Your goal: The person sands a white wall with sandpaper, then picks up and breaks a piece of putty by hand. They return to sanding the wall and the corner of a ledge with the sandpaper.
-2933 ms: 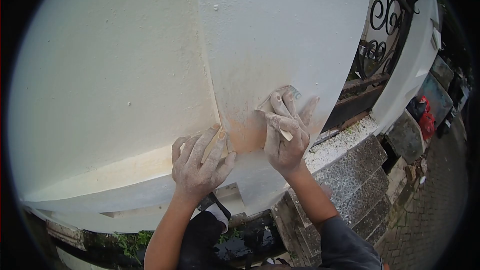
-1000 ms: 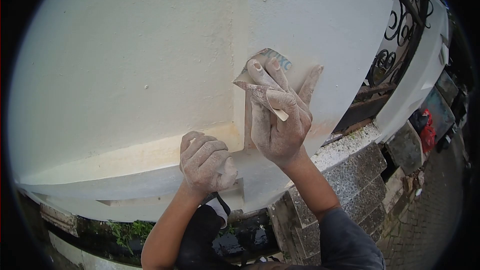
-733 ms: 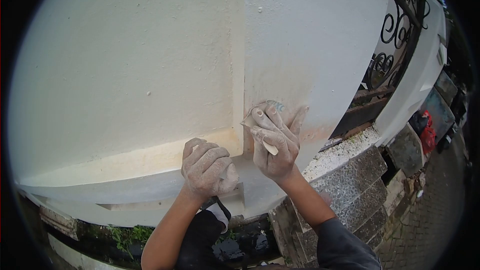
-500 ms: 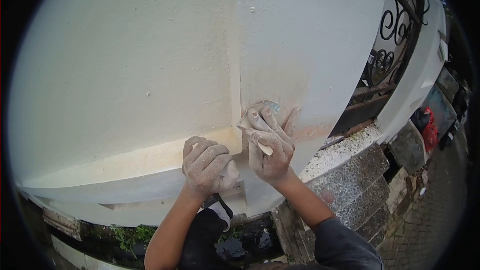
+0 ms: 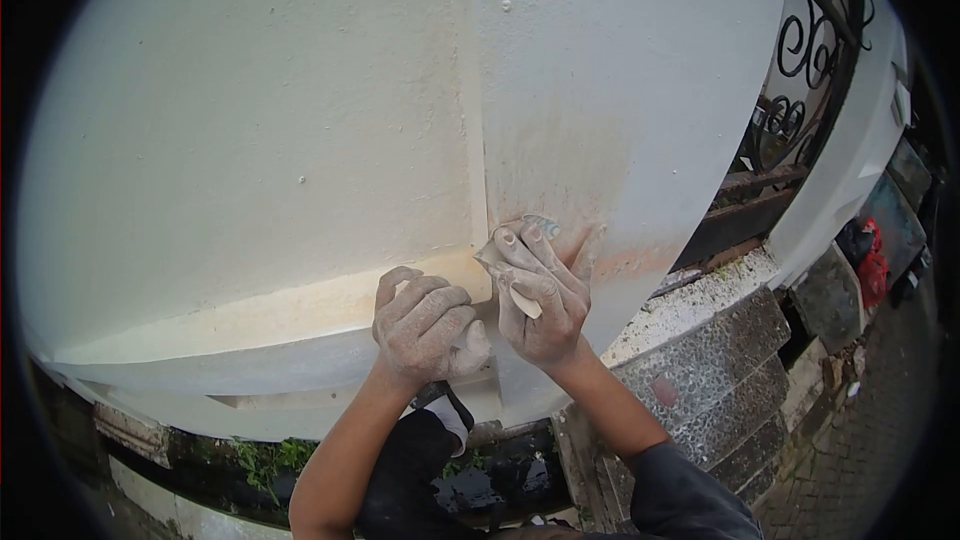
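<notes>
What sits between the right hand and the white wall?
A folded piece of sandpaper, pressed by the right hand against the wall, seen in the head view.

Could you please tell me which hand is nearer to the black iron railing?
Right. The right hand, pressing sandpaper to the wall, lies left of and below the iron railing; the left hand is fisted on the ledge, even farther left.

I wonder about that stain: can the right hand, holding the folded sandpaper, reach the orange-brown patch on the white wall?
Probably yes. The right hand presses the folded beige sandpaper on the white plastered wall; the orange-brown patch lies just beside it on the same face, nothing between.
</notes>
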`<state>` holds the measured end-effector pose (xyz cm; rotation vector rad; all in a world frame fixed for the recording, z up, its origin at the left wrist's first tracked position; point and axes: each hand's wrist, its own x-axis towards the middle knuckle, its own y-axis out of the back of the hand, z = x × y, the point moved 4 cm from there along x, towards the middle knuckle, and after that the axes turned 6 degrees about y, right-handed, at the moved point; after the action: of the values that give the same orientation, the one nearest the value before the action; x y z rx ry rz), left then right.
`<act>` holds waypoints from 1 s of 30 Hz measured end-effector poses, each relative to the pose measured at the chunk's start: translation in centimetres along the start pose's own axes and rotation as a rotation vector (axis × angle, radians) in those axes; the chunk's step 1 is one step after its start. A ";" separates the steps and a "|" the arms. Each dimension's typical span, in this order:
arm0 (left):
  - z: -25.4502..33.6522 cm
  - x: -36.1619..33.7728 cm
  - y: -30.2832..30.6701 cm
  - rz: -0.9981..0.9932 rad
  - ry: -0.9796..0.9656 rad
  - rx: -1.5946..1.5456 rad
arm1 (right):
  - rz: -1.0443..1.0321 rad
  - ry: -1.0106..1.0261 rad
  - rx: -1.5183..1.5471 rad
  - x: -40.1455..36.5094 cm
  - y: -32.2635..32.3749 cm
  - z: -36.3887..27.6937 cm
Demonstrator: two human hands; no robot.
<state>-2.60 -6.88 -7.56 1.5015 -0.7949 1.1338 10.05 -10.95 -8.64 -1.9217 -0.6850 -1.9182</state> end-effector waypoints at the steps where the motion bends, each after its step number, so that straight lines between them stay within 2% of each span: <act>1: -0.1 0.1 0.2 0.003 0.013 0.004 | 0.005 -0.008 0.007 2.1 0.1 -0.4; 2: -0.1 0.3 0.3 0.008 0.027 0.005 | 0.006 -0.017 0.012 5.5 0.3 -0.8; 5: -0.2 0.2 0.5 0.016 0.067 -0.016 | 0.032 -0.011 -0.002 6.9 0.0 -0.7; 8: -0.2 0.0 0.5 -0.002 0.035 -0.036 | -0.005 -0.073 -0.027 0.0 -0.3 -0.3; 9: -0.2 0.0 0.5 -0.006 0.019 -0.036 | 0.002 -0.050 -0.031 0.4 -0.3 -0.3; 15: -0.1 0.4 0.4 0.026 0.044 -0.001 | 0.022 0.018 0.012 8.3 0.0 -1.6; 20: 0.0 0.2 0.3 0.032 0.025 -0.015 | -0.005 -0.034 -0.066 0.6 0.6 -0.3; 22: 0.1 0.3 0.4 0.023 0.030 0.028 | -0.005 0.008 -0.083 2.1 0.3 -0.3; 26: -0.3 0.3 0.4 0.063 0.080 0.016 | -0.064 0.134 -0.119 8.3 -0.2 -1.5; 30: -0.2 0.1 0.4 0.057 0.058 0.025 | -0.242 0.114 -0.094 2.8 0.6 -0.4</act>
<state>-2.98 -6.78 -7.29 1.4678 -0.7901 1.2282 9.94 -11.37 -5.78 -1.8370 -0.8404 -2.2237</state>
